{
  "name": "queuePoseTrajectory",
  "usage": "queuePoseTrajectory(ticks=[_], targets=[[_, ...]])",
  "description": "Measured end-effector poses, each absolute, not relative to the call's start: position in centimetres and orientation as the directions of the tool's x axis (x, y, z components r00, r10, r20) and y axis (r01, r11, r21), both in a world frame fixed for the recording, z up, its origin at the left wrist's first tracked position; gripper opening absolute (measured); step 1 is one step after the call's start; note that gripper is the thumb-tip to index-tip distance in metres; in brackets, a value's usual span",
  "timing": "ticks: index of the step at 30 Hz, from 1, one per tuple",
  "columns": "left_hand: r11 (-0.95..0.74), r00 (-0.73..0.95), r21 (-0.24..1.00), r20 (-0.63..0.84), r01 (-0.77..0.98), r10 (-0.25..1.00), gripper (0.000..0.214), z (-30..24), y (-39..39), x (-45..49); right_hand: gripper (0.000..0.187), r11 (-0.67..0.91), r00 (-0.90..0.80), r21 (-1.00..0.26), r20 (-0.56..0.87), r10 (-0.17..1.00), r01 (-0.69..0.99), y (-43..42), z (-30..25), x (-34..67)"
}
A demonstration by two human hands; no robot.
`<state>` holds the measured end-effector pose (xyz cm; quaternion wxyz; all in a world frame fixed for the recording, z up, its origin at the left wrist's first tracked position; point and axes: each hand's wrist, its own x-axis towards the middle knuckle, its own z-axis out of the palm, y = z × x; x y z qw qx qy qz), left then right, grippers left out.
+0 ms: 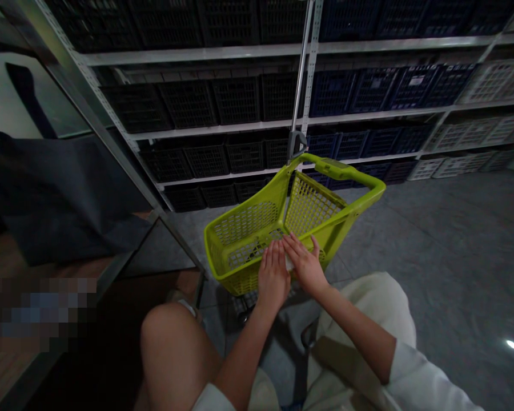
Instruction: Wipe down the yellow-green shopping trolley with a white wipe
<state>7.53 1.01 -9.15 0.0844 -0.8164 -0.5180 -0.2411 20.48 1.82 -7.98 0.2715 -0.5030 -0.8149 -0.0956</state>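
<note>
Both my hands hang over the near rim of a lime-green plastic shopping basket (pixel 244 251) on a wheeled cart. My left hand (pixel 274 274) has its fingers straight and close together, pointing into the basket. My right hand (pixel 306 264) lies beside it, angled in from the right. A small white item (pixel 289 263) shows in the narrow gap between them, mostly hidden by my fingers. Its kind cannot be told. The basket's floor is mostly hidden by my hands.
Metal shelving (pixel 261 128) holds rows of black and navy crates, with white crates (pixel 492 83) at the right. A metal cart pole (pixel 300 74) rises behind the basket. A dark bag (pixel 60 194) hangs at the left, above a wooden surface. Grey tiled floor (pixel 449 234) extends to the right.
</note>
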Motion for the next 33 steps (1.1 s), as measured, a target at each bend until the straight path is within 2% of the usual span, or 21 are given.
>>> queuePoseTrajectory(ticks=[3, 6, 9, 12, 14, 17, 21, 23, 27, 30, 33], targets=[[-0.438, 0.346, 0.092, 0.479, 0.894, 0.807, 0.071, -9.1, 1.0, 7.4, 0.073, 0.509, -0.425, -0.028, 0.510, 0.747, 0.860, 2.9, -6.5, 24.6], [-0.425, 0.337, 0.084, 0.480, 0.901, 0.810, 0.073, -9.2, 1.1, 7.5, 0.071, 0.383, -0.327, 0.029, 0.581, 0.745, 0.923, 4.8, -4.1, 31.0], [-0.427, 0.344, 0.075, 0.476, 0.901, 0.810, 0.075, -9.3, 1.1, 7.7, 0.069, 0.179, -0.117, -0.021, 0.679, 0.725, 0.984, 6.2, -2.5, 35.2], [-0.437, 0.349, 0.085, 0.474, 0.896, 0.808, 0.074, -9.2, 1.0, 7.9, 0.069, 0.098, 0.007, -0.108, 0.703, 0.711, 0.989, 6.1, -3.0, 33.8], [-0.442, 0.349, 0.098, 0.475, 0.892, 0.808, 0.074, -9.2, 0.9, 8.0, 0.069, 0.150, -0.012, -0.142, 0.685, 0.729, 0.978, 5.2, -4.5, 30.1], [-0.459, 0.362, 0.101, 0.477, 0.883, 0.801, 0.073, -9.1, 0.9, 7.9, 0.069, 0.323, -0.146, -0.182, 0.621, 0.770, 0.929, 3.5, -6.9, 23.5], [-0.457, 0.357, 0.094, 0.495, 0.884, 0.792, 0.070, -9.3, 1.0, 7.6, 0.070, 0.411, -0.210, -0.231, 0.588, 0.781, 0.882, 2.0, -8.5, 19.0], [-0.450, 0.353, 0.086, 0.496, 0.889, 0.793, 0.069, -9.4, 1.1, 7.4, 0.072, 0.447, -0.269, -0.193, 0.574, 0.774, 0.873, 2.0, -8.3, 19.5], [-0.431, 0.345, 0.073, 0.487, 0.899, 0.802, 0.069, -9.4, 1.0, 7.3, 0.072, 0.504, -0.411, -0.024, 0.543, 0.732, 0.864, 2.9, -7.0, 25.0], [-0.428, 0.345, 0.071, 0.480, 0.901, 0.806, 0.069, -9.4, 0.9, 7.6, 0.068, 0.344, -0.289, 0.042, 0.645, 0.707, 0.938, 4.4, -5.3, 31.1], [-0.426, 0.345, 0.072, 0.473, 0.902, 0.811, 0.069, -9.4, 0.6, 8.0, 0.062, 0.094, -0.020, -0.056, 0.752, 0.659, 0.994, 5.9, -3.6, 35.5]])
